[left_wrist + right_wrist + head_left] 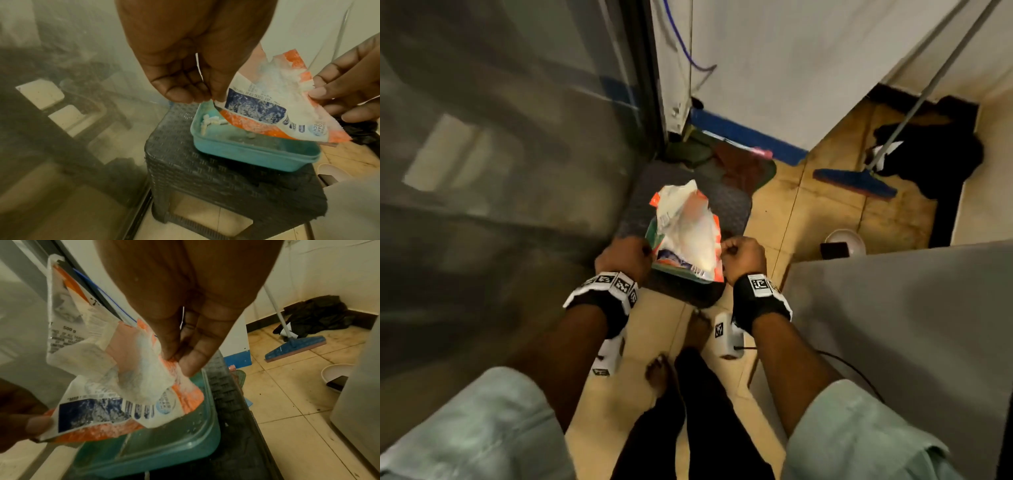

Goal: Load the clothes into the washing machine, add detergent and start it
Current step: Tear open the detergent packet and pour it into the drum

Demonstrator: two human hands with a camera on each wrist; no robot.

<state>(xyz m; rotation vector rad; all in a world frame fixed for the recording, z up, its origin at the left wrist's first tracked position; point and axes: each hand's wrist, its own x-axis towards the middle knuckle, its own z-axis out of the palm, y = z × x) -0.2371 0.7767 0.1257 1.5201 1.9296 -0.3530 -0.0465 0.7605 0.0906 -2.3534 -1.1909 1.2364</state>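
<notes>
Both hands are pinching the detergent packet [686, 233] above the teal tub [242, 151] on the dark woven stool [205, 178]. Left hand [624, 258] is gripping the packet's 9 o'clock edge between thumb and fingertips [180, 95]; right hand [743, 259] is pinching its 3 o'clock edge.

Dim, warm indoor light; soft, grainy frames with wide-angle bending at edges. Reflections smear the glass panel [493, 164]; close wrist views blur.
</notes>
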